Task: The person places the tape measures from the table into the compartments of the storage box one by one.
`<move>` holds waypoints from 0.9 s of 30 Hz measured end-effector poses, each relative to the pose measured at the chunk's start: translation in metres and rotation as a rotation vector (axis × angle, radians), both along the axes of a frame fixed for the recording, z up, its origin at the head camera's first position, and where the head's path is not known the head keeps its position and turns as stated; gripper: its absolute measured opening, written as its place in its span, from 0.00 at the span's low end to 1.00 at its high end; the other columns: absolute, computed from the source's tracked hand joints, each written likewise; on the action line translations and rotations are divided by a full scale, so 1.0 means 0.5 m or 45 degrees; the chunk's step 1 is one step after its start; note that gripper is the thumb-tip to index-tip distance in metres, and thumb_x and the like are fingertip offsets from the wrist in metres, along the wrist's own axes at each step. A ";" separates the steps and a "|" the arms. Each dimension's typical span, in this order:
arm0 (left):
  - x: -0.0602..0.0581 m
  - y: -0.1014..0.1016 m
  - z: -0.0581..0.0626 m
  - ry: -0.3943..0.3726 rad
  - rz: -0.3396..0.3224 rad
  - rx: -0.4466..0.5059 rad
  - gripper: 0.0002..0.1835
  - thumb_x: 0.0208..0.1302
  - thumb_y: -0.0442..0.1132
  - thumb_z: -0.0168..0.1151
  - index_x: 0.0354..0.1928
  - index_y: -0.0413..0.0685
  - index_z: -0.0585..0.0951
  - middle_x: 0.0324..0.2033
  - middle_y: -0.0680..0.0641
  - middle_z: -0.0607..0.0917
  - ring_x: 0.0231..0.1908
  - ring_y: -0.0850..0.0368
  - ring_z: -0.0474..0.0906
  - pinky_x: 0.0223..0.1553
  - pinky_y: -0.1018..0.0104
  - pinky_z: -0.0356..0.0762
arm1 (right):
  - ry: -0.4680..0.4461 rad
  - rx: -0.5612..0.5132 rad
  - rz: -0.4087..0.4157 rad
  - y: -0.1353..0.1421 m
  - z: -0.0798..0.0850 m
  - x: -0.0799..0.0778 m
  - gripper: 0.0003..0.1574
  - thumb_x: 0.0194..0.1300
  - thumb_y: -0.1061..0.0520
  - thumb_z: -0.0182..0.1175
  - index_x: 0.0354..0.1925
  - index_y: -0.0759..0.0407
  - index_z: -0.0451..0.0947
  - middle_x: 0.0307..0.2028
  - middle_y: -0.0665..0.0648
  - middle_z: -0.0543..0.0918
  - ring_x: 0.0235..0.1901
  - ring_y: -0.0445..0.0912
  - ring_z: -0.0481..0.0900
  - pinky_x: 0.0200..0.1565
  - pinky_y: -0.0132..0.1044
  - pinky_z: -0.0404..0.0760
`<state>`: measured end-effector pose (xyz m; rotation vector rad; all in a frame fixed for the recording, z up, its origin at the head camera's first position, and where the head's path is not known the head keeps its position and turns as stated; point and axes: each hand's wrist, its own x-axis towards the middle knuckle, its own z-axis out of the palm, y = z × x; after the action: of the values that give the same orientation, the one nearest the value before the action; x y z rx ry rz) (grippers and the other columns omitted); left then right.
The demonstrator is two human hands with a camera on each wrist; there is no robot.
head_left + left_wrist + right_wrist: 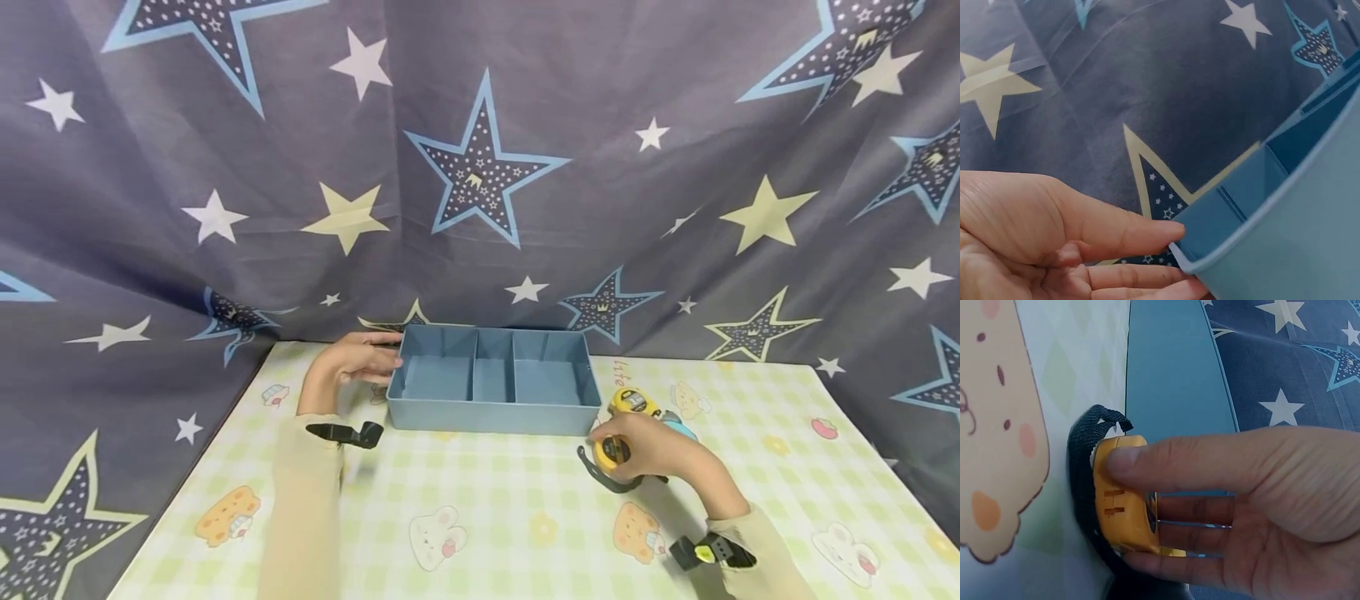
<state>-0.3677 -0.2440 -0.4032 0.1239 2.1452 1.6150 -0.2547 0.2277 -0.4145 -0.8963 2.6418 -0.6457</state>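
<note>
A blue box with three compartments stands at the back of the table, its compartments bare inside. At its left end, my left hand holds the wall; the left wrist view shows the thumb at the rim of the box and the other fingers outside, under the corner. My right hand grips a yellow tape measure near the box's front right corner. A black wrist strap loops from the tape measure, which is pinched between thumb and fingers.
Behind my right hand lies a second yellow tape measure, with a light-blue object partly hidden beside it. A checked cloth with cartoon prints covers the table. Close behind the box hangs a dark star-patterned curtain.
</note>
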 end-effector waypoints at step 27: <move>-0.002 -0.004 -0.008 0.014 -0.019 0.021 0.39 0.68 0.28 0.60 0.79 0.38 0.57 0.75 0.28 0.61 0.70 0.33 0.69 0.53 0.59 0.88 | -0.029 -0.030 -0.003 -0.002 -0.005 0.003 0.32 0.52 0.68 0.73 0.57 0.62 0.83 0.43 0.55 0.87 0.65 0.80 0.65 0.24 0.32 0.64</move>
<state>-0.3690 -0.2459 -0.4073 0.1540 2.1343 1.6278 -0.2531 0.2266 -0.4171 -0.8874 2.6209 -0.6853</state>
